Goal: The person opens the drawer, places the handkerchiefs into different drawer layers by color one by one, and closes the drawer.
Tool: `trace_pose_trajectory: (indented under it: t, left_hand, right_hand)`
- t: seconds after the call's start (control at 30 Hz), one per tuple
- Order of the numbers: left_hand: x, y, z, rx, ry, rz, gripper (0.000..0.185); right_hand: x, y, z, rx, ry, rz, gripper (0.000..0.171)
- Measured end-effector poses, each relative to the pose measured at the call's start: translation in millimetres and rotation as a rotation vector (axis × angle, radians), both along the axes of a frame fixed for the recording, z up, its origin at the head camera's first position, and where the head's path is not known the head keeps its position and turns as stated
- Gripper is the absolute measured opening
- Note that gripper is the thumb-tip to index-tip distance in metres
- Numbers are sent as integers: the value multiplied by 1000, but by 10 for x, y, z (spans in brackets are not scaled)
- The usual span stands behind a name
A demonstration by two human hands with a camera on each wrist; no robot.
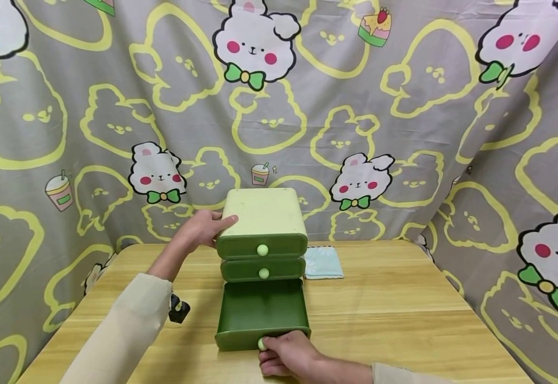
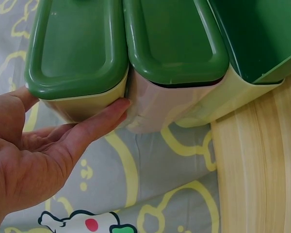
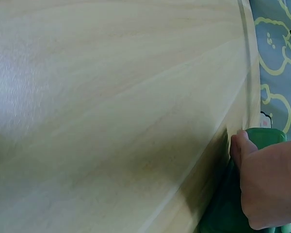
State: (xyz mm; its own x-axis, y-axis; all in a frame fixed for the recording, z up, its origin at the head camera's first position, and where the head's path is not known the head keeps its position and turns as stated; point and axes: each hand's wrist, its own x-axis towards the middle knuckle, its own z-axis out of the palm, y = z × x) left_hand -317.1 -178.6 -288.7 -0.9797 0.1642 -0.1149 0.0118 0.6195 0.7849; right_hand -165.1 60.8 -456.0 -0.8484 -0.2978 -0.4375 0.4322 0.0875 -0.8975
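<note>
the small drawer cabinet [image 1: 262, 224] stands in the middle of the wooden desk [image 1: 394, 314], and its bottom drawer [image 1: 262, 314] is pulled far out toward the person. the right hand [image 1: 291, 357] pinches the pale round knob [image 1: 262, 344] of this drawer with curled fingers. the left hand [image 1: 207, 226] is open, its straight fingers pressing on the upper left side of the cabinet to keep it in place.

to do this step well, i think the pull must go straight along the desk and slowly, while the left hand pushes back a little, because the cabinet looks light and could slide or tip forward.

the cabinet is smooth plastic with rounded corners: a pale yellow-green shell and darker green drawer fronts. the open drawer is a shallow tray and looks empty. the two upper drawers are closed, each with the same pale knob. behind the cabinet lies a soft light blue folded cloth [image 1: 324, 262]. the desk has a light wood grain with a soft shine.
</note>
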Motion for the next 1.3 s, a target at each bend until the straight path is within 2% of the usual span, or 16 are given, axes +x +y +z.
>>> trace_pose_trajectory:
  t: [0.2,0.5,0.77,0.93,1.3]
  left_hand:
    - [-6,-14,-2,-5,3,2,65]
    - [-3,-21,6,-19,6,3,67]
    - [-11,-32,-12,8,-4,0,67]
    - [-13,-30,-21,19,-8,4,64]
    - [-14,-31,-25,17,-4,6,66]
  right_hand:
    - [-4,45,66,8,-13,74,27]
    - [-119,234,240,44,15,369,28]
    - [-282,370,488,45,35,572,34]
    - [-371,390,669,42,99,596,33]
    - [-563,417,1205,117,296,501,25]
